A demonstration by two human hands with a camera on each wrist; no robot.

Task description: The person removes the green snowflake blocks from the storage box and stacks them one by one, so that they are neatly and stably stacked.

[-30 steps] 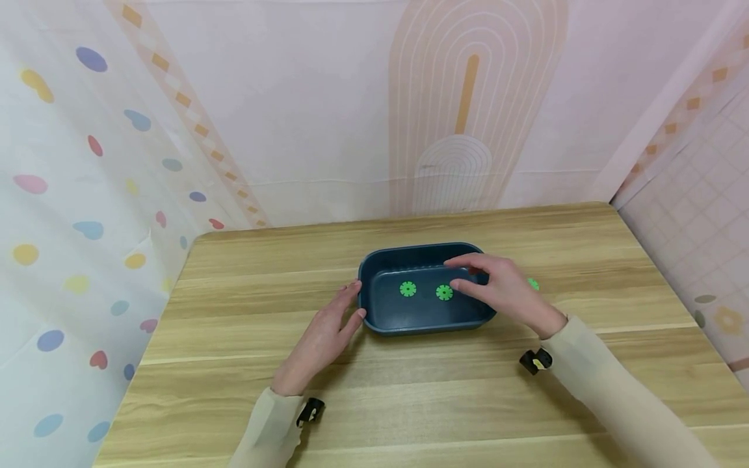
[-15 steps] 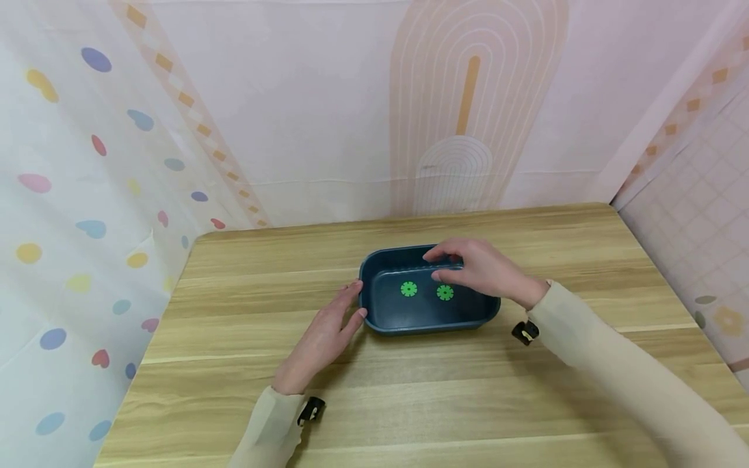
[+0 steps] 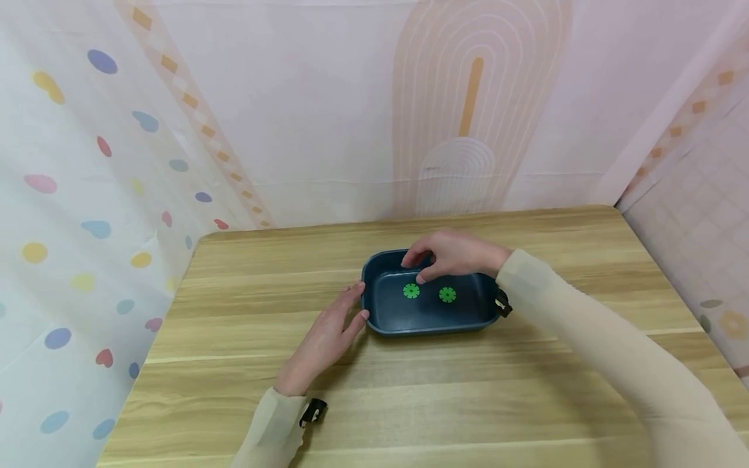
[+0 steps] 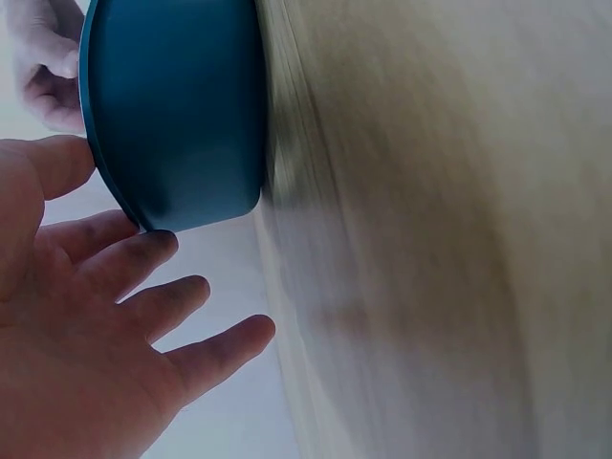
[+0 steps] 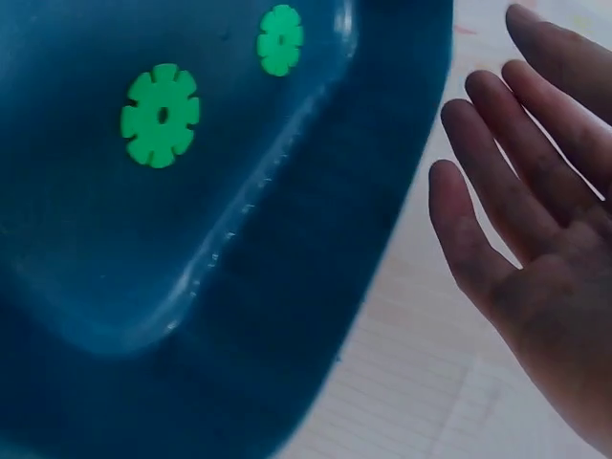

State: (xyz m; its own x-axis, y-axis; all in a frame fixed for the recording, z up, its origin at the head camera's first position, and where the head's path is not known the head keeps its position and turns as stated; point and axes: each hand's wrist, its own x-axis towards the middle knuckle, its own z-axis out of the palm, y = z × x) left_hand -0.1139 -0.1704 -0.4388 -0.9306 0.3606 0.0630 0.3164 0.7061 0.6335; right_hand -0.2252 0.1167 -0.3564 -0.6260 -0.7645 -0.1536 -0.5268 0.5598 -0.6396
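A dark blue oblong plastic bin point(image 3: 409, 328) sits on the table, and two bright green notched discs point(image 3: 411, 290) lie flat and apart on its floor. My left hand point(image 3: 324, 335) touches the bin's left end with thumb and fingertips at the rim; its fingers are spread in the left wrist view. Over the bin's far side hovers my right hand point(image 3: 453, 253), fingers loosely bent and holding nothing. The right wrist view shows the same hand point(image 5: 545, 210) with straightish fingers beside the bin wall point(image 5: 316, 220), away from the discs.
The bin stands on a wood-grain table point(image 3: 263, 325) with a patterned cloth point(image 3: 322, 117) hanging behind its far edge. Black wrist cameras point(image 3: 313, 411) sit under both sleeves. The right forearm point(image 3: 585, 325) crosses over the table's right part.
My right hand has moved left over the bin, from its right end toward the left disc. A green disc seen on the table to the right is now hidden behind the arm. The left hand stays put.
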